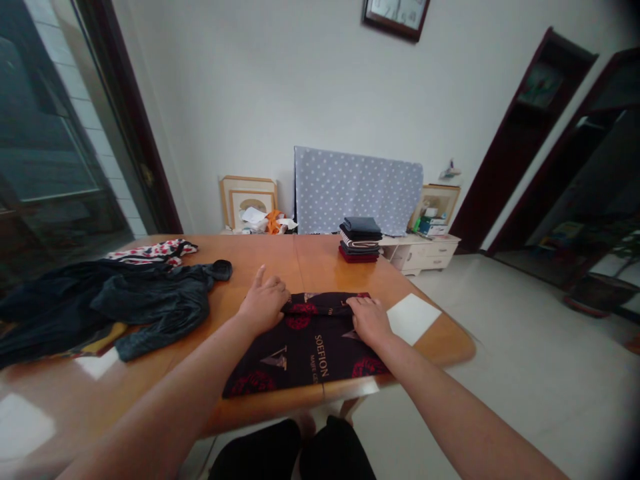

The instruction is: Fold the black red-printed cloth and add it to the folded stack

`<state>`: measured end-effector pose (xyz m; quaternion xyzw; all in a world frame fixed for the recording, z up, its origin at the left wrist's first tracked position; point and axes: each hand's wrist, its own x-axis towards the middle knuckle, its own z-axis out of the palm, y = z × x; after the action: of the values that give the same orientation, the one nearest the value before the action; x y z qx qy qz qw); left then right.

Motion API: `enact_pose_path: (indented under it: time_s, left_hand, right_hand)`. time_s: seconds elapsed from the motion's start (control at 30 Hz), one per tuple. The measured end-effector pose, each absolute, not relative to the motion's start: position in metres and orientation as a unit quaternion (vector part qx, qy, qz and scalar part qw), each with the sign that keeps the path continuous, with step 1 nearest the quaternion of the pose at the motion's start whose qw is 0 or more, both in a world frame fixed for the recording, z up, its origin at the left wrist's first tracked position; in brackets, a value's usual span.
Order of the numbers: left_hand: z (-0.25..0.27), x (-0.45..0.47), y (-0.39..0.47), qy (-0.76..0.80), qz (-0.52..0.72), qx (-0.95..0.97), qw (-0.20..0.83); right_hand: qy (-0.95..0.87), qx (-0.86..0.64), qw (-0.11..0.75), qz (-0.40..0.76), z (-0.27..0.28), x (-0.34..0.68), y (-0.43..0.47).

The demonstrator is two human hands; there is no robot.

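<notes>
Left hand [263,305] and right hand [369,319] pinch the far fold of the dark printed garment [305,347] lying beneath them on the counter [320,263]. Glossy surface; fold may slip crooked.

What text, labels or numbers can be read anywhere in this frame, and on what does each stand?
"SOEFION": pale capitals on the black printed garment under both hands, running sideways.
A smaller line beside it starts with what looks like "MADE"; the rest is too small to read.
Boxes and bottles on the white cabinet: labels too blurred to read.
Framed piece high on the wall: nothing legible.
</notes>
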<state>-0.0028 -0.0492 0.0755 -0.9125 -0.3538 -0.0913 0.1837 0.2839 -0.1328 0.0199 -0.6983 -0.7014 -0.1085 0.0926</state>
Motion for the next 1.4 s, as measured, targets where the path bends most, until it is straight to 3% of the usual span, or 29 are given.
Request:
enact_pose_path:
  time_s: [0.5,0.77,0.93,1.07,1.4]
  left_hand:
    - [0.072,-0.060,-0.066,-0.372,-0.049,-0.894,0.244]
    - [0.078,-0.083,-0.055,-0.499,-0.081,-0.830,0.235]
    - [0.070,-0.045,-0.065,-0.449,-0.169,-0.865,0.148]
    - [0.040,-0.013,-0.071,-0.350,-0.161,-0.920,0.070]
    - [0.016,-0.027,-0.038,-0.346,-0.088,-0.931,0.075]
  right_hand:
    - [-0.685,-0.700,0.149,-0.139,0.010,0.290,-0.136]
    - [-0.681,-0.699,0.159,-0.151,0.005,0.292,-0.136]
    - [-0.686,-0.694,0.158,-0.151,0.003,0.293,-0.135]
    - [-0.691,-0.691,0.152,-0.148,0.002,0.294,-0.135]
    - [-0.721,-0.675,0.102,-0.117,0.015,0.322,-0.133]
